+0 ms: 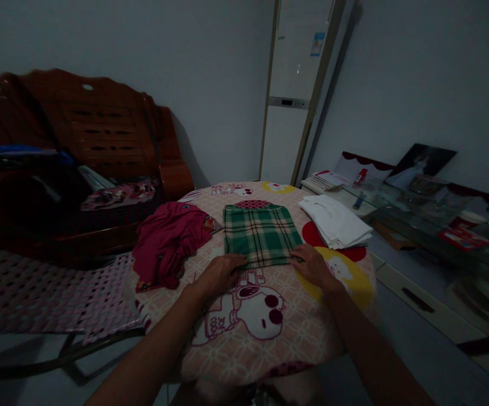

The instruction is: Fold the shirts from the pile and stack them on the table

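A green plaid cloth (261,232), folded into a flat rectangle, lies in the middle of the round table. At its near left corner, my left hand (223,272) has its fingers closed on the edge. The near right corner is between the closed fingers of my right hand (312,266). Left of the plaid cloth sits a crumpled magenta garment (170,239). A folded white cloth (335,221) rests on the table's right side. Beneath them all spreads a pink patterned tablecloth (244,361) with cartoon dogs.
A carved wooden bench (109,129) stands at the left, with a woven chair (49,293) in front of it. To the right is a cluttered glass-topped cabinet (422,225). A tall white air conditioner (286,135) fills the corner behind the table.
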Demonstrator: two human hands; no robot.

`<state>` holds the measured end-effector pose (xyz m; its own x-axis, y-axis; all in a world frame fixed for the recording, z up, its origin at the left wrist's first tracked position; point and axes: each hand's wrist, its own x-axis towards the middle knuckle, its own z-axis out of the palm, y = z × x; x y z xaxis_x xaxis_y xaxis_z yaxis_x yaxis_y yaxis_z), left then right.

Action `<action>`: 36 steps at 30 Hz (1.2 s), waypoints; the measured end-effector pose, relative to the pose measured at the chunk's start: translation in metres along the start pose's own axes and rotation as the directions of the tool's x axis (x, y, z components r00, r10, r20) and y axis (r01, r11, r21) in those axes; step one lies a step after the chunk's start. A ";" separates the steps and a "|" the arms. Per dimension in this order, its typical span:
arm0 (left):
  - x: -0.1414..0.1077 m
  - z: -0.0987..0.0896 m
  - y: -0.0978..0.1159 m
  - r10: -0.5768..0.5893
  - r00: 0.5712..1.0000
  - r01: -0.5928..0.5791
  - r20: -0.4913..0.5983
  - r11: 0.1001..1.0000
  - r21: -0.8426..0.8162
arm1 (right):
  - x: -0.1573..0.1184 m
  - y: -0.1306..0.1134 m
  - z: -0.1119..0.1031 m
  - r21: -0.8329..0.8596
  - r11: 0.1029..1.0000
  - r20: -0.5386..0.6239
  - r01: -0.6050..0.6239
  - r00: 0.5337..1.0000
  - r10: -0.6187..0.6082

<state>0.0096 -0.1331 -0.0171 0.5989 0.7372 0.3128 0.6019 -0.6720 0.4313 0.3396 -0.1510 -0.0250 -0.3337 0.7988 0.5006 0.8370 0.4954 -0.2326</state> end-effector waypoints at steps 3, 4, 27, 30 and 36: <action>-0.001 -0.002 -0.007 0.017 1.000 -0.017 -0.005 1.000 -0.006 | -0.003 0.000 -0.003 -0.013 0.999 0.023 0.040 0.999 -0.039; -0.001 -0.003 -0.008 0.020 1.000 -0.020 -0.009 1.000 -0.013 | -0.003 -0.001 -0.003 -0.024 0.998 0.036 0.052 0.998 -0.051; -0.005 -0.001 -0.026 0.077 0.993 -0.075 -0.094 0.997 0.027 | -0.007 0.032 -0.011 0.079 0.979 -0.088 -0.186 0.977 0.193; -0.005 -0.005 -0.022 0.067 0.994 -0.066 -0.089 0.998 0.008 | -0.005 0.025 -0.018 0.062 0.931 -0.167 -0.359 0.916 0.364; -0.004 -0.012 -0.020 0.014 0.997 -0.014 -0.071 1.000 0.011 | -0.002 0.006 -0.027 -0.141 0.824 -0.012 -0.550 0.833 0.554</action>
<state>-0.0107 -0.1218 -0.0164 0.5685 0.7305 0.3783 0.5995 -0.6828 0.4176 0.3571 -0.1587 -0.0050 0.1906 0.9354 0.2978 0.9337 -0.0791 -0.3491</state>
